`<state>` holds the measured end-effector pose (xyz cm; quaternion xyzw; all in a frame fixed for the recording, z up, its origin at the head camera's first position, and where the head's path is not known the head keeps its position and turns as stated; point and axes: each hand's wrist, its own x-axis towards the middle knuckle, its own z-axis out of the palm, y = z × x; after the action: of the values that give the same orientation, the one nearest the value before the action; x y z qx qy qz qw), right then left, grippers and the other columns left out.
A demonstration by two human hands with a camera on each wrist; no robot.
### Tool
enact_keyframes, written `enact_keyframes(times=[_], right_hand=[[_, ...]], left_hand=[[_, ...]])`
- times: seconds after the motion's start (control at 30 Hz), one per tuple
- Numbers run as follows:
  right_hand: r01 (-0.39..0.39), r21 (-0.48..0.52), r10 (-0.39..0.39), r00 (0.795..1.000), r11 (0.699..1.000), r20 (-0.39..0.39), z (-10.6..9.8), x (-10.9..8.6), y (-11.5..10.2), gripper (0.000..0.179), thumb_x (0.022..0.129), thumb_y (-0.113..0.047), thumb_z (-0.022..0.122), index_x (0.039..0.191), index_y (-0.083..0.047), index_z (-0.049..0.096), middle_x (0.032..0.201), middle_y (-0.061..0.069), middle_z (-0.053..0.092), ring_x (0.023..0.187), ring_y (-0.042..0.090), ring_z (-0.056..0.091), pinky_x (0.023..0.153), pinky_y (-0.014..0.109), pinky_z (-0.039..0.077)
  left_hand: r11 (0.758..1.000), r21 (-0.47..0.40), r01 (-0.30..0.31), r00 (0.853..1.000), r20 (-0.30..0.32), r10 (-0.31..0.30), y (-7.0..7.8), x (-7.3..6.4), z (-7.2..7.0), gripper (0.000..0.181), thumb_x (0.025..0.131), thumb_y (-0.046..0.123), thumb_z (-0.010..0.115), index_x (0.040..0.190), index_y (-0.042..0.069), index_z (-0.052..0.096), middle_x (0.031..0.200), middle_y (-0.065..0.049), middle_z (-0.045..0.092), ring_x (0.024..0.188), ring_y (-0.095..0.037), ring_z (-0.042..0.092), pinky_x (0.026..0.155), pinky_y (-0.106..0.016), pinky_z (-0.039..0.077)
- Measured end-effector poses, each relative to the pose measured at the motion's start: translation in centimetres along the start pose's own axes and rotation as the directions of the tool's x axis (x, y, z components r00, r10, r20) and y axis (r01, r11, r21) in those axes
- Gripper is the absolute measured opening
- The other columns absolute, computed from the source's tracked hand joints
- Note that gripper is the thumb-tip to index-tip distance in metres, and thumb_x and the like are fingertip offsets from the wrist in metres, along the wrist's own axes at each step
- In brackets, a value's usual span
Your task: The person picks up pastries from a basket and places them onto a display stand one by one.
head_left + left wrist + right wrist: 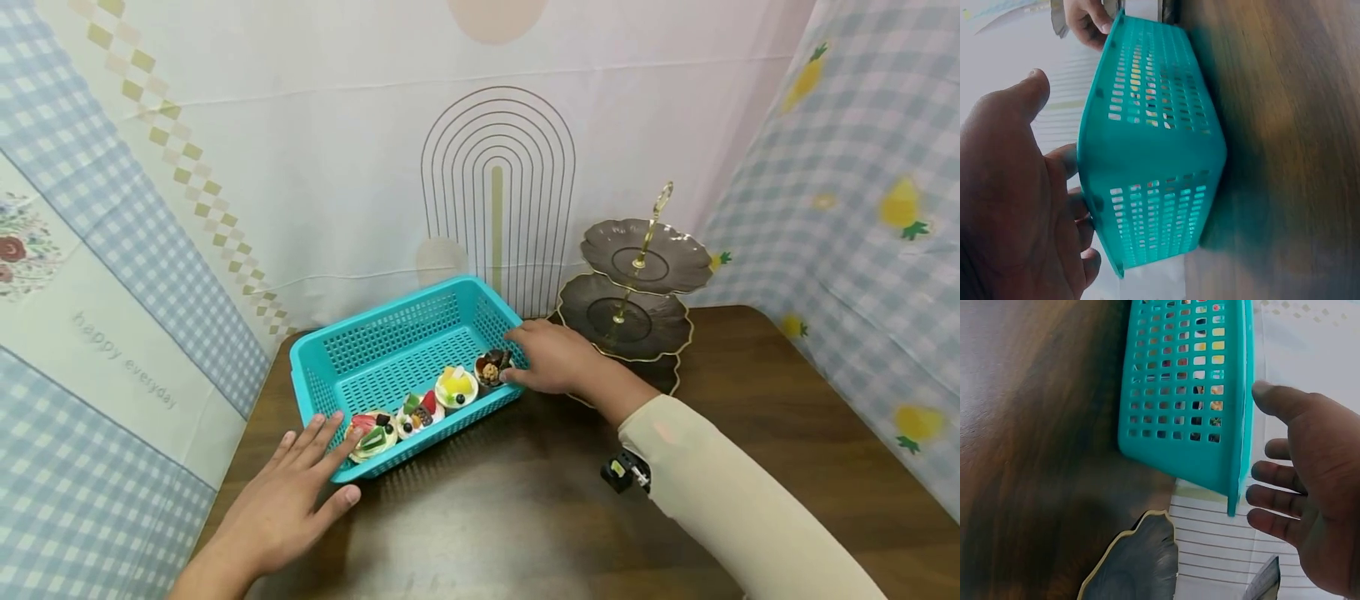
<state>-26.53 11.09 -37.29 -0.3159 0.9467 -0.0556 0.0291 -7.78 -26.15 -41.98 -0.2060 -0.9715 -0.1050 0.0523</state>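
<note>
A turquoise plastic basket (381,313) with grid walls sits on the table. Along its front wall lie several small decorated cakes: one with red fruit and kiwi (372,442), one with a strawberry (418,415), one topped in yellow fruit (456,387) and a chocolate one (490,371). My left hand (288,492) is at the front left corner, its fingers spread and reaching over the rim. At the right end, my right hand (555,358) hovers over the rim with relaxed fingers, thumb close to the chocolate cake. Neither hand grips anything.
A tiered serving stand (686,258) with dark scalloped plates, gold edges and a gold handle stands right of the basket, just behind my right hand. Patterned cloth (337,167) hangs behind and on both sides of the brown wooden table (480,517).
</note>
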Motion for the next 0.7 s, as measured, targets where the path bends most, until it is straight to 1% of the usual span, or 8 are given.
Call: enact_keyframes(times=[0.13,0.23,0.37,0.43,0.57,0.6,0.7], right_hand=[[0.009,-0.005,-0.009,0.999,1.000,0.054,-0.1,1.3,-0.8,0.064,0.095,-0.052,0.069,0.142,-0.008,0.061,0.137,0.012,0.061,0.126,0.031,0.057,0.096,0.050,0.055],[0.005,-0.016,-0.003,0.996,1.000,0.088,0.1,2.3,-1.3,0.064,0.095,-0.050,0.071,0.141,-0.007,0.062,0.137,0.012,0.061,0.123,0.031,0.059,0.095,0.050,0.056],[-0.039,-0.036,0.044,0.990,0.999,0.131,0.6,3.4,-1.6,0.067,0.092,-0.054,0.072,0.142,-0.010,0.061,0.140,0.010,0.060,0.125,0.029,0.058,0.095,0.049,0.056],[-0.051,-0.044,0.058,0.986,0.998,0.155,0.8,3.9,-1.7,0.071,0.090,-0.056,0.073,0.143,-0.010,0.060,0.137,0.009,0.062,0.122,0.027,0.060,0.091,0.047,0.057],[-0.060,-0.070,0.073,0.976,0.996,0.205,1.1,4.7,-2.0,0.070,0.087,-0.056,0.077,0.137,-0.009,0.062,0.119,0.006,0.067,0.107,0.023,0.063,0.079,0.043,0.057],[-0.064,-0.080,0.080,0.974,0.995,0.214,1.1,4.8,-2.1,0.068,0.087,-0.056,0.077,0.134,-0.009,0.064,0.113,0.005,0.067,0.102,0.022,0.063,0.076,0.042,0.057],[-0.087,-0.112,0.111,0.966,0.990,0.235,1.0,5.2,-2.4,0.059,0.085,-0.055,0.080,0.123,-0.013,0.066,0.101,0.001,0.066,0.093,0.020,0.062,0.070,0.040,0.056]], left_hand=[[1.000,-0.014,-0.020,1.000,-0.009,0.019,-0.5,0.0,0.1,0.065,0.105,0.049,0.053,0.162,0.022,0.035,0.168,-0.007,0.023,0.154,-0.035,0.020,0.128,-0.037,0.005],[0.999,-0.016,-0.040,0.999,-0.014,0.040,-0.7,0.1,0.1,0.066,0.105,0.049,0.054,0.162,0.021,0.036,0.167,-0.007,0.026,0.154,-0.034,0.021,0.128,-0.032,0.004],[0.998,-0.021,-0.057,0.998,-0.022,0.057,-1.0,0.2,0.2,0.066,0.105,0.048,0.056,0.162,0.021,0.036,0.167,-0.006,0.028,0.154,-0.032,0.022,0.126,-0.026,0.002],[0.998,-0.020,-0.064,0.998,-0.030,0.063,-1.1,0.2,0.3,0.066,0.104,0.047,0.056,0.162,0.020,0.036,0.167,-0.006,0.028,0.154,-0.032,0.022,0.126,-0.025,0.002],[0.997,-0.010,-0.073,0.996,-0.046,0.072,-1.2,0.2,0.5,0.066,0.105,0.047,0.056,0.161,0.019,0.037,0.167,-0.005,0.026,0.153,-0.032,0.024,0.126,-0.024,0.002],[0.997,-0.010,-0.074,0.996,-0.049,0.073,-1.3,0.2,0.5,0.066,0.104,0.047,0.056,0.161,0.019,0.038,0.167,-0.006,0.026,0.153,-0.032,0.024,0.126,-0.024,0.003],[0.997,-0.006,-0.073,0.996,-0.054,0.073,-1.3,0.2,0.5,0.065,0.104,0.048,0.056,0.160,0.019,0.039,0.167,-0.007,0.026,0.153,-0.032,0.025,0.126,-0.025,0.004]])
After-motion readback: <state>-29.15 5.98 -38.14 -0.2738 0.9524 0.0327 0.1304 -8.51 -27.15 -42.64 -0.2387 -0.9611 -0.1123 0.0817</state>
